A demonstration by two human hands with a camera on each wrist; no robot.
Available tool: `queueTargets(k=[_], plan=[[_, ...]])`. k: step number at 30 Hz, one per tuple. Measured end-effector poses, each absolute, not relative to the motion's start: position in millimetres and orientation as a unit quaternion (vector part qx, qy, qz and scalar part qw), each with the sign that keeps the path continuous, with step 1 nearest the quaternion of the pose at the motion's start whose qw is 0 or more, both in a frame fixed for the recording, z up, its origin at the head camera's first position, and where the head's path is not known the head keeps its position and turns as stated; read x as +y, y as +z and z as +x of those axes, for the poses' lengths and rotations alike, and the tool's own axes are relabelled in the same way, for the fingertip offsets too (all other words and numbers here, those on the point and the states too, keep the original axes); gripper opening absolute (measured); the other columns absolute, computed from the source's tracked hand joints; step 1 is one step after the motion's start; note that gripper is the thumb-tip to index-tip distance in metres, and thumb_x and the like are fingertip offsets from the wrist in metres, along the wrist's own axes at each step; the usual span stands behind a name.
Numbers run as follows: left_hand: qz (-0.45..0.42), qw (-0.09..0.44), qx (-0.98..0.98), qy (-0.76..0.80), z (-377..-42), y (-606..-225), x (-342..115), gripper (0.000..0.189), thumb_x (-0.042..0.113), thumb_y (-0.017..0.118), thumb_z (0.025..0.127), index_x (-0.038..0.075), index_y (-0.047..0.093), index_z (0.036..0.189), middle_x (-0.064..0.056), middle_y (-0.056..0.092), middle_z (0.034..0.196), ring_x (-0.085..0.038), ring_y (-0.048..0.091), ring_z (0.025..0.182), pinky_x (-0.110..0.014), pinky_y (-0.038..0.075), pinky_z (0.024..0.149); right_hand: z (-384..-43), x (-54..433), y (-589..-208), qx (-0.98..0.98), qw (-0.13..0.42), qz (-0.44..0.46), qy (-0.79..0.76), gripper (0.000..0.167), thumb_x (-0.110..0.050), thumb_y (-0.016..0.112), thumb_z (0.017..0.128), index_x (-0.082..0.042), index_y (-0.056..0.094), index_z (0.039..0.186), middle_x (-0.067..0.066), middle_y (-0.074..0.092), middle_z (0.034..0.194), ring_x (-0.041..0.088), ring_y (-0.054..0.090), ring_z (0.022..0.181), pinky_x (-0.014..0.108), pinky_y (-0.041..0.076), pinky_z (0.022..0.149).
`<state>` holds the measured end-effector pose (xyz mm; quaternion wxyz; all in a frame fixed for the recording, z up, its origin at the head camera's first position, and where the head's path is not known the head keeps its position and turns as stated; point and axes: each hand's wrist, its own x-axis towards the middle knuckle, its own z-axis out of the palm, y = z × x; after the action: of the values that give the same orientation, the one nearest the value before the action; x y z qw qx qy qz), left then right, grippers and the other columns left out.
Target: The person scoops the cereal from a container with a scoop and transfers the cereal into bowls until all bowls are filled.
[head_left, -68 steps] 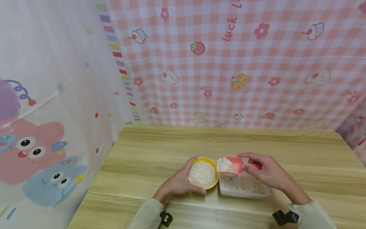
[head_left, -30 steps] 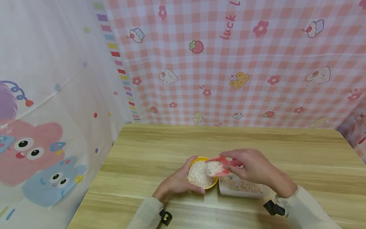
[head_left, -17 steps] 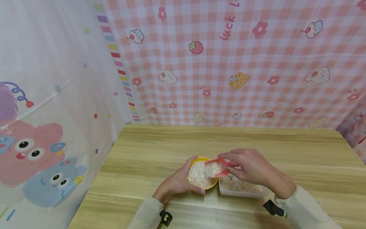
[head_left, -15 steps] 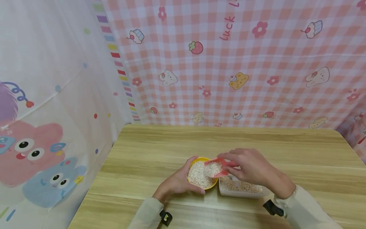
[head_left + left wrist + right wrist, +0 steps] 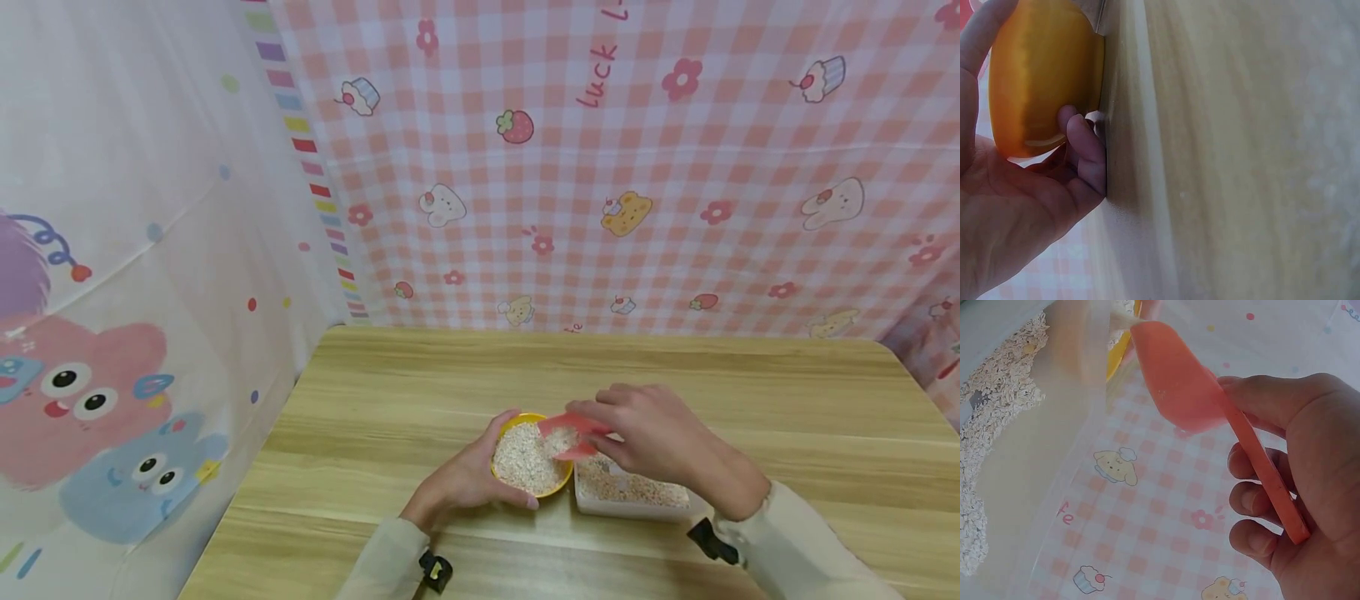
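Observation:
My left hand [image 5: 474, 473] holds a yellow bowl [image 5: 556, 489] on the table, its fingers and thumb curved round the outside. Pale oat flakes [image 5: 525, 458] fill the bowl; the left wrist view shows its smooth side [image 5: 1047, 75] with fingertips touching it low down. In my right hand [image 5: 652, 429] is the handle of a pink scoop [image 5: 573, 425], tilted over the bowl's right part. Some flakes lie in the scoop in the head view. The right wrist view shows the scoop's underside [image 5: 1175, 381] and flakes falling from its lip.
A translucent plastic tub [image 5: 633, 507] holding more flakes stands right beside the bowl, under my right hand. The wooden tabletop [image 5: 450, 367] stretches back to a pink checked cloth [image 5: 480, 250]. A white printed cloth [image 5: 187, 275] hangs at the left.
The scoop has moved left from above the tub to over the bowl and tipped further. The flakes in it have grown fewer. My left hand and the bowl have stayed put.

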<state>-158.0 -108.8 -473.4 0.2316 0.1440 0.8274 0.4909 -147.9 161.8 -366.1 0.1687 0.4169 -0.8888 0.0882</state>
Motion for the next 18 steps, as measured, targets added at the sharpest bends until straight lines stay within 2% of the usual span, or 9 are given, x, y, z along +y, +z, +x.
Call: queueTargets(k=[8,13,18], plan=[[0.148,0.232,0.824,0.495,-159,-475,-108,0.121,0.035,0.094,0.065,0.034,0.016,0.157,-0.004,0.043,0.149,-0.026,0.043,0.133,-0.057,0.03,0.112,-151,160,-371,-0.862,0.238,0.447,0.028,0.036,-0.02,0.084,0.074,-0.016,0.073,0.108,-0.004,0.06,0.07,0.013,0.058,0.062,0.025,0.046,0.048],[0.151,0.228,0.829,0.488,-159,-475,-108,0.121,0.037,0.094,0.065,0.034,0.015,0.157,-0.004,0.045,0.147,-0.025,0.045,0.13,-0.057,0.032,0.111,-153,160,-376,-0.838,0.286,0.465,0.007,0.036,-0.01,0.082,0.071,-0.012,0.072,0.105,-0.001,0.061,0.069,0.015,0.059,0.061,0.028,0.049,0.05],[0.158,0.222,0.83,0.487,-159,-476,-109,0.12,0.036,0.093,0.066,0.034,0.015,0.157,-0.006,0.044,0.149,-0.027,0.045,0.132,-0.058,0.032,0.11,-154,160,-379,-0.827,0.309,0.469,0.019,0.038,-0.007,0.081,0.069,-0.011,0.072,0.106,-0.001,0.062,0.069,0.015,0.06,0.06,0.03,0.05,0.051]])
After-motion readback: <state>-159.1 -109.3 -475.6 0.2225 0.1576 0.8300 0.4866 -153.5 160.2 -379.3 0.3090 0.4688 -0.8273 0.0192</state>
